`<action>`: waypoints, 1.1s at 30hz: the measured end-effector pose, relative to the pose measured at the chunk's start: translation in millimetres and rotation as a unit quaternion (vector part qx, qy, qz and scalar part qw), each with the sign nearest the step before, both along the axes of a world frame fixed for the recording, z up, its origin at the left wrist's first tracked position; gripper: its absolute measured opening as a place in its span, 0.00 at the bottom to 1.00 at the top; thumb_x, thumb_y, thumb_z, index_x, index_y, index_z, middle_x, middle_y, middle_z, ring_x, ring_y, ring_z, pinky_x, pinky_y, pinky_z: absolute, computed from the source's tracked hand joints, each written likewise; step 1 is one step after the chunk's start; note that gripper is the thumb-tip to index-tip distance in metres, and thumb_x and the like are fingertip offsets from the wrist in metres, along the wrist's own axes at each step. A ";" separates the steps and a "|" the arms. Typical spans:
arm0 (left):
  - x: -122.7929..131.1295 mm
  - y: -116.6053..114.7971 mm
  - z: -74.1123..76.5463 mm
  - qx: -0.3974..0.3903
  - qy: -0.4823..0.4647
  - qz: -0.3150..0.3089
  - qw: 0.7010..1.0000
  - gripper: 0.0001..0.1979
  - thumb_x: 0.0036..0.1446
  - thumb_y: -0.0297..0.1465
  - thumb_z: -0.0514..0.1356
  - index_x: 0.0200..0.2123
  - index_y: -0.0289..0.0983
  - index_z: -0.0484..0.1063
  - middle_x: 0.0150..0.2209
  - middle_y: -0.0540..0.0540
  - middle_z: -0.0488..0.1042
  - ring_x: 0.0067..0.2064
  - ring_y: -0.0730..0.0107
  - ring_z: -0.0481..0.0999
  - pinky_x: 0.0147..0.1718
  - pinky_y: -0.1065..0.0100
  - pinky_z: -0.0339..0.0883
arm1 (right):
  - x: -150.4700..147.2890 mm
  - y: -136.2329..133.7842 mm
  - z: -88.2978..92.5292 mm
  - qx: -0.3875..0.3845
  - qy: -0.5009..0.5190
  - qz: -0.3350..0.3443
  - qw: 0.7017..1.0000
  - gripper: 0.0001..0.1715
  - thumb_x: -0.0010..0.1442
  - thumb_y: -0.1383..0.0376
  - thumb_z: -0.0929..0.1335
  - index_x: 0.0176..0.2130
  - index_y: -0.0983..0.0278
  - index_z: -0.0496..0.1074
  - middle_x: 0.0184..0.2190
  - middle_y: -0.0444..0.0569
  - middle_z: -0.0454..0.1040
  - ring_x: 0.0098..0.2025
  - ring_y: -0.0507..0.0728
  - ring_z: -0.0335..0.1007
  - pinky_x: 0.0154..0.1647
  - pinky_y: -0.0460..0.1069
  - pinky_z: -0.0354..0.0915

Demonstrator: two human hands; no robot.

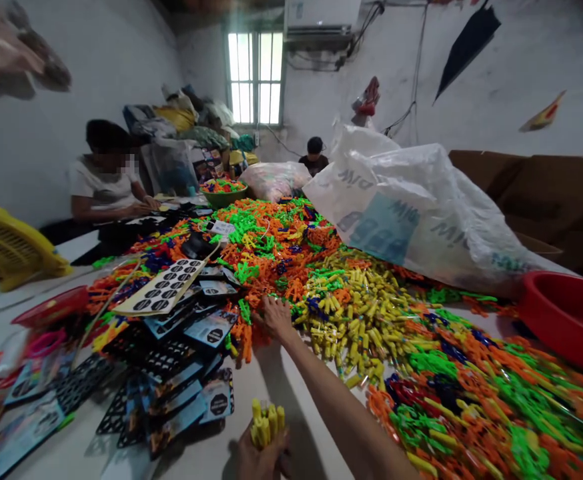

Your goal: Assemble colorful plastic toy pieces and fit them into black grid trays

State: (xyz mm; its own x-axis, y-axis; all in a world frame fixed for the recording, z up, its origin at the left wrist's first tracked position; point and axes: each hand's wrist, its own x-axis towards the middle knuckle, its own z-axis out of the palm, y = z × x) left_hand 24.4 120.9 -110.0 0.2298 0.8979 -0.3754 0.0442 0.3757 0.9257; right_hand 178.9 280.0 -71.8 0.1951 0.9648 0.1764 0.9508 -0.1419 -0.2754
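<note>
Near the front edge, my left hand (261, 457) is closed around a bundle of several small yellow plastic tubes (267, 423), their ends pointing up. My right hand (276, 318) is stretched forward onto the heap, its fingers apart and touching the edge of the orange plastic figures (256, 290). Whatever lies under its fingertips is hidden. Just right of that hand spreads a pile of loose yellow tubes (356, 320). On the left are stacked printed card packets (186, 393), with a sheet of round black stickers (166, 287) on top.
A large white plastic sack (401, 200) slumps behind the pile, and a red basin (561, 320) stands at right. At left are a yellow plastic basket (14, 247) and a red tray (54, 305). One person (104, 180) sits at far left, another (314, 157) at the back.
</note>
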 end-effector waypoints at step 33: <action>-1.9 -39.9 46.7 -0.079 -0.192 0.038 0.977 0.19 0.27 0.27 0.72 0.29 0.33 0.75 0.28 0.48 0.74 0.26 0.74 0.72 0.19 0.76 0.61 | 43.8 -138.1 13.8 -0.027 0.330 -0.162 0.929 0.22 0.43 0.63 0.71 0.40 0.66 0.67 0.32 0.50 0.74 0.35 0.58 0.70 0.31 0.48 0.61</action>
State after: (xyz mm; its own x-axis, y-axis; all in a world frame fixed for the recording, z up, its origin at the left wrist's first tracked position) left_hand 22.5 81.0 -63.3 0.3161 0.8553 -0.4105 -0.3290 0.5046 0.7982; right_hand 222.7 141.9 -58.0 0.5261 0.8402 -0.1316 0.4818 -0.4219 -0.7681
